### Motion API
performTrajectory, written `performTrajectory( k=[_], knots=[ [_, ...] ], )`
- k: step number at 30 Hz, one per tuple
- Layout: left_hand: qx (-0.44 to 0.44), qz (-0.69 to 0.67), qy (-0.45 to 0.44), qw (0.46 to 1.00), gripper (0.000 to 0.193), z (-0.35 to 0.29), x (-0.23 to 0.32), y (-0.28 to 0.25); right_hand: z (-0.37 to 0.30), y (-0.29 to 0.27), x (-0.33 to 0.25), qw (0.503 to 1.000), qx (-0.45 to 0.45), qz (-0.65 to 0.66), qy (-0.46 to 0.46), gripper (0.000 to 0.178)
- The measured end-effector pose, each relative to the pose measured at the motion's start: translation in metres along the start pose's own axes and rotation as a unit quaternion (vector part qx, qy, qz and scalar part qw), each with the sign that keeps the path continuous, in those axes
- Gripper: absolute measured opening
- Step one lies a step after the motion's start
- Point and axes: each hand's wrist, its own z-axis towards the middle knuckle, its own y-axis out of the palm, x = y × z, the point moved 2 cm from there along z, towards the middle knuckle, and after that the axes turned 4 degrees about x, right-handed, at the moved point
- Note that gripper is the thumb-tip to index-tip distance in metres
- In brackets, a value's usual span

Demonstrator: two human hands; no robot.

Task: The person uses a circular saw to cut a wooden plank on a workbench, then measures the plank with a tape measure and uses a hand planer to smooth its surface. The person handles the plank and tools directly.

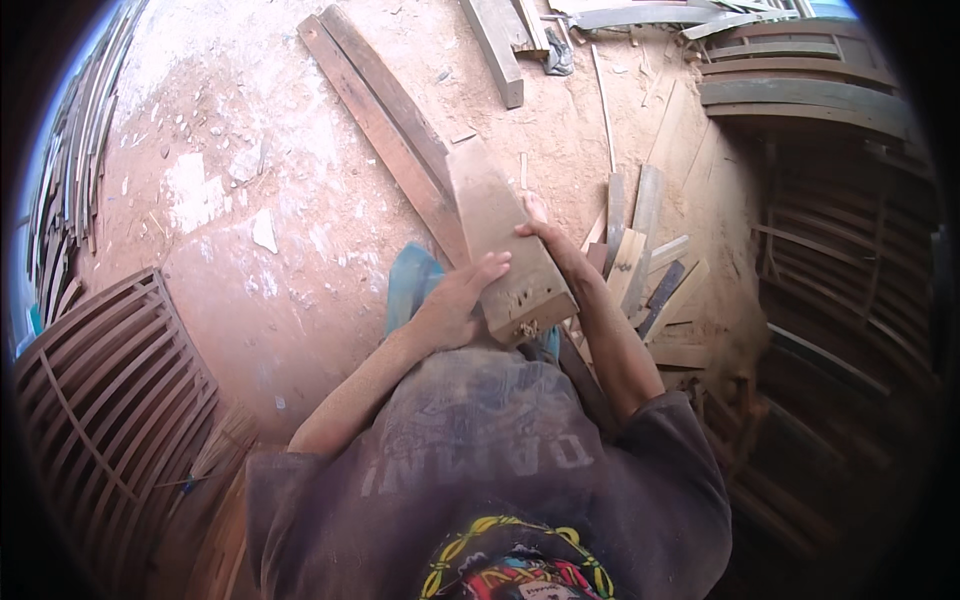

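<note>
A thick, dusty wooden beam stretches away from just in front of my body, slightly tilted. Its near end shows small dark holes and a patch of pale splinters. My left hand grips the beam's left edge near this end, with the fingers over the top face and the palm side hidden. Farther up, my right hand holds the right edge, its fingertips on the top face. Two long reddish-brown planks lie side by side on the ground beyond the beam.
Several offcuts are scattered to the right. A slatted wooden frame leans at the left, near a stack of thin strips. Stacked timber stands at the far right. Another beam lies ahead on the dusty ground.
</note>
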Motion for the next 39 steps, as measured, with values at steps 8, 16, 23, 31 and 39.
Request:
performTrajectory(
  k=[8, 16, 23, 31, 39],
  knots=[
    [-0.038, -0.3, -0.348, 0.887, 0.079, -0.034, -0.097, -0.01, -0.114, 0.038, -0.01, 0.884, 0.206, -0.372, -0.197, 0.109],
    [0.104, -0.693, -0.401, 0.59, 0.088, 0.061, -0.14, 0.065, -0.24, 0.087, 0.064, 0.851, 0.18, -0.446, -0.21, 0.109],
    [0.032, -0.752, -0.34, 0.564, 0.072, -0.007, -0.168, 0.126, -0.293, 0.111, 0.225, 0.839, 0.295, -0.431, -0.154, 0.104],
    [-0.235, -0.719, -0.181, 0.629, 0.055, -0.024, -0.129, 0.19, -0.333, 0.12, 0.414, 0.809, 0.503, -0.282, -0.116, 0.104],
    [-0.394, -0.623, -0.202, 0.645, 0.07, -0.093, -0.004, 0.307, -0.379, 0.138, 0.596, 0.756, 0.621, -0.125, -0.162, 0.092]
  ],
)
